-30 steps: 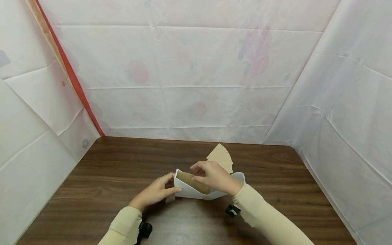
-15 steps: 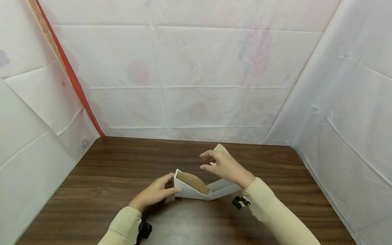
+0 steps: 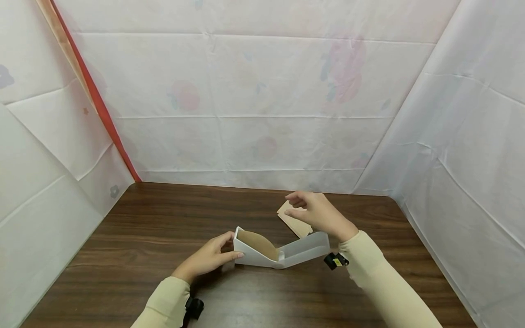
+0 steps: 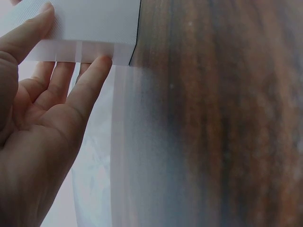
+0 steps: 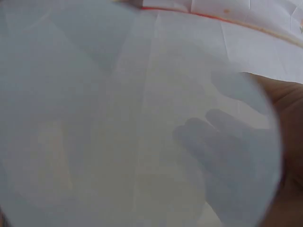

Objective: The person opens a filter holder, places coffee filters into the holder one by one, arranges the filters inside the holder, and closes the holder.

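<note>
A white box (image 3: 255, 259) with a translucent hinged lid (image 3: 305, 249) swung out to the right stands on the table. Inside are brown fan-shaped papers that look like coffee filters (image 3: 259, 243). My left hand (image 3: 209, 257) grips the box's left end, thumb on the front; in the left wrist view, the thumb and fingers (image 4: 90, 82) touch the box's faces. Behind the lid lies a tan paper filter (image 3: 296, 223), partly covered by my right hand (image 3: 321, 214), which hovers with loosely bent fingers and holds nothing visible. The lid (image 5: 118, 118) fills the right wrist view, my hand showing dimly through it.
The dark wood-grain table (image 3: 164, 218) is enclosed by white printed sheets (image 3: 262, 91) at the back and both sides. A red strip (image 3: 98, 100) runs down the back left corner. Black wrist cameras (image 3: 336, 261) are strapped to both sleeves.
My right hand has moved from above the box up and to the right, over the loose filter, uncovering the box's opening and lid. The left hand and box have stayed still.
</note>
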The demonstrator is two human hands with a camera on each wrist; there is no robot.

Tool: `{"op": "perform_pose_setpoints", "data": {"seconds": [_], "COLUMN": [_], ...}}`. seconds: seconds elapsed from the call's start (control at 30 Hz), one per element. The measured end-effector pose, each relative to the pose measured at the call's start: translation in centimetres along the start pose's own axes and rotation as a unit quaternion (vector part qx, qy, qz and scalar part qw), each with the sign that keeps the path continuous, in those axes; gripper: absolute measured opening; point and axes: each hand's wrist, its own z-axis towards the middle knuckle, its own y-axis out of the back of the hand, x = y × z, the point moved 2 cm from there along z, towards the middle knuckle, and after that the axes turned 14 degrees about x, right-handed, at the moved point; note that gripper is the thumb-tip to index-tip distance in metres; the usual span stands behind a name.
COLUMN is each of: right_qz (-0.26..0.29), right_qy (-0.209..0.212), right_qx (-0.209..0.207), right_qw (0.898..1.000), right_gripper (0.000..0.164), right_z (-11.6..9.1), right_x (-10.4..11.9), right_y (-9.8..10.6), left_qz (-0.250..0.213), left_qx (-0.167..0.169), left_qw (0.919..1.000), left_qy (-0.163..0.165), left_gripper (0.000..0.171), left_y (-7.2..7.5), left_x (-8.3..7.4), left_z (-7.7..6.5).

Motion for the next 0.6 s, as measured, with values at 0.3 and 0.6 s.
{"op": "perform_pose_setpoints", "data": {"seconds": [0.3,0.6], "right_qz": [-0.003,0.000], "right_qy": [-0.031,-0.062], "right_qx": [-0.011,0.001], "right_qw": [0.999,0.998], "right_gripper": [0.037,0.039], "right_z": [0.0,0.2], "right_x": [-2.3,-5.3], "right_y": [1.2,0.7], "left_qz": [-0.005,-0.002], "left_qx": [-0.002,-0.006], "left_qw": [1.0000,1.0000], "left_qy": [-0.001,0.003], "left_gripper": [0.034,0.035], "left_y": [0.0,0.0], "left_x": [0.1,-0.1], "left_z": [0.0,0.1]}}
